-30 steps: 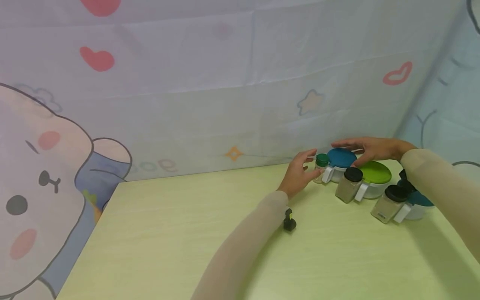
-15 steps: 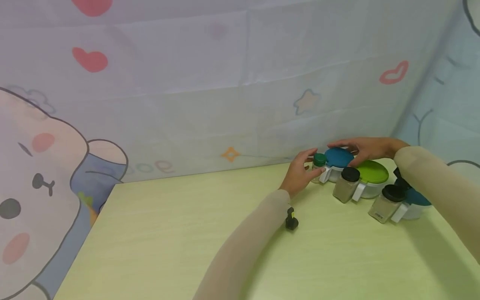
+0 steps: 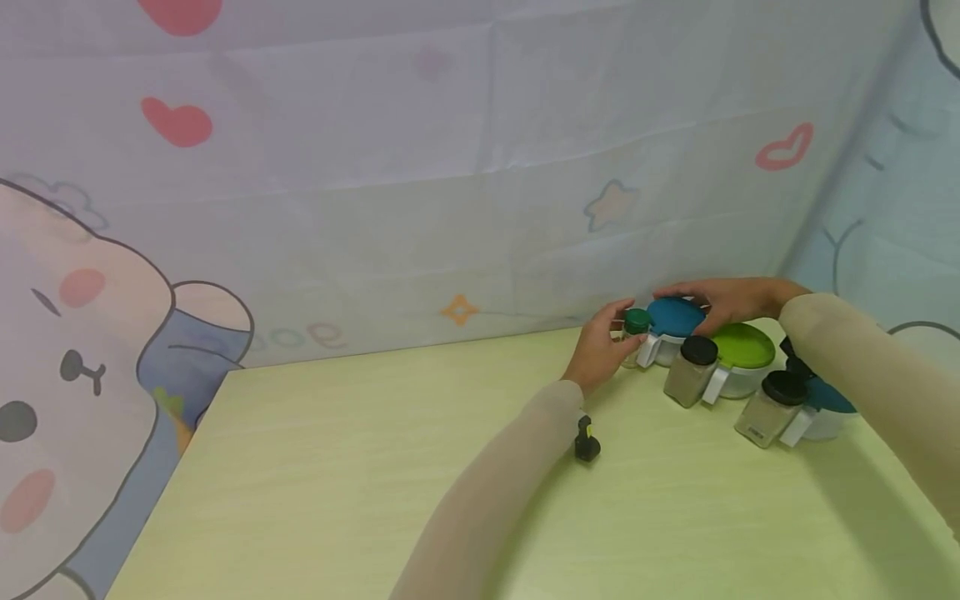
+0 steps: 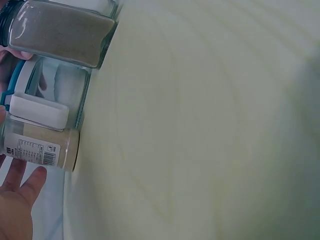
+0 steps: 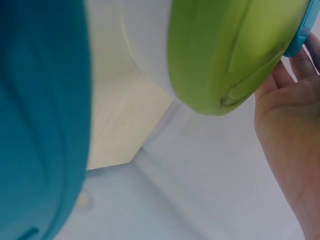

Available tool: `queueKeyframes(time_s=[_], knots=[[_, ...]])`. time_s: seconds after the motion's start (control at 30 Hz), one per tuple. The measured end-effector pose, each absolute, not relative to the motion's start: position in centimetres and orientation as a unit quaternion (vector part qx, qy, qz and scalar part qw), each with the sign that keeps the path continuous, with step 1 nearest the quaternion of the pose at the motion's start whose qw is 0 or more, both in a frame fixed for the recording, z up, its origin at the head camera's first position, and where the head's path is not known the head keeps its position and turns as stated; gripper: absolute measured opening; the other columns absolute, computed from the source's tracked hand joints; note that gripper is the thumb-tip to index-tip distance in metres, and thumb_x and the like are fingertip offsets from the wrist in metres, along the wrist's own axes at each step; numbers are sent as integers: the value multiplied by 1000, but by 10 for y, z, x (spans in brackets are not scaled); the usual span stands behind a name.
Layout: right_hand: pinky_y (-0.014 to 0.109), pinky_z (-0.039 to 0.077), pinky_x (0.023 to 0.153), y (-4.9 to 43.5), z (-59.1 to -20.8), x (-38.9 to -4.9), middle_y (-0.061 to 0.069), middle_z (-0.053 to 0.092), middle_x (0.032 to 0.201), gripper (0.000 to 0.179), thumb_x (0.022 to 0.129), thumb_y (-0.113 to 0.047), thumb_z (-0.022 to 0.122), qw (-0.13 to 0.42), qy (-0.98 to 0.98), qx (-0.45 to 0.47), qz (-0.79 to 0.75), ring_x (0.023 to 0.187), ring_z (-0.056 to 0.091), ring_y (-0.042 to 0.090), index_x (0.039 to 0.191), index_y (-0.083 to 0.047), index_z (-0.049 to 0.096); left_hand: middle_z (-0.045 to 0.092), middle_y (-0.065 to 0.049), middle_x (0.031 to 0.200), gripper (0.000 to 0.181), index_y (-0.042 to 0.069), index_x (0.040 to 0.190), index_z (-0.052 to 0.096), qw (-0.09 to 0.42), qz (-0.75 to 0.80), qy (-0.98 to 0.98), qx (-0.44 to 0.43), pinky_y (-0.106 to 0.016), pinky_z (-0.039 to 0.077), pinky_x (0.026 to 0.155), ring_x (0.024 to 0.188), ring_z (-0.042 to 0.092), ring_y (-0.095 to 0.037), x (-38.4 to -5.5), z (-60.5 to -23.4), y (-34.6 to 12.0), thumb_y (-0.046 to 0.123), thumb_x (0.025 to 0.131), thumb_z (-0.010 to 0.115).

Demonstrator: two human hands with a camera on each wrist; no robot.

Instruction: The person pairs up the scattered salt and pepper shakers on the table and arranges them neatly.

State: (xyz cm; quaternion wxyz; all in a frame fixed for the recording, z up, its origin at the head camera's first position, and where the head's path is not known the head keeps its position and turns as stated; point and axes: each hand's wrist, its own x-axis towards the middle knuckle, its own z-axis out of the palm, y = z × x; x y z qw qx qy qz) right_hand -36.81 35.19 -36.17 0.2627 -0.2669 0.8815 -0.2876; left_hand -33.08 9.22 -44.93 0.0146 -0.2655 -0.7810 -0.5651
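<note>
At the far right of the table, my left hand holds a small spice jar with a green cap, thumb in front and fingers behind. The left wrist view shows this clear jar with tan contents and a barcode label, some fingers extended below it. Beside it stands a white-handled container with a blue lid. My right hand spans that lid from behind, its thumb on the near right side. In the right wrist view the hand reaches past a green lid to the blue one.
A black-capped jar stands against the green-lidded container. Another black-capped jar is next to a second blue-lidded container, partly behind the right sleeve. A printed curtain hangs along the table's back edge.
The head view has shifted slightly, moving the scene a little left. Both hands keep nearly the same places at the green-capped jar and the blue lid; the jars and containers stay put.
</note>
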Motion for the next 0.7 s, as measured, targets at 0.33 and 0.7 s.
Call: queueKeyframes(time_s=[0.33, 0.7], knots=[[73, 18, 115, 349, -362, -370, 28, 17, 163, 89, 88, -14, 79, 262, 882, -262, -291, 147, 17, 54, 159, -5, 26, 59, -1, 131, 48, 11, 141, 55, 16, -566, -785, -249, -19, 54, 84, 111, 59, -13, -329, -449, 89, 19, 97, 72], [71, 22, 115, 347, -362, -371, 28, 24, 159, 82, 89, -17, 78, 269, 887, -250, -281, 146, 22, 52, 155, -3, 30, 59, -2, 126, 41, 11, 133, 61, 9, -566, -788, -242, -19, 55, 77, 107, 60, -16, -327, -452, 83, 21, 96, 73]])
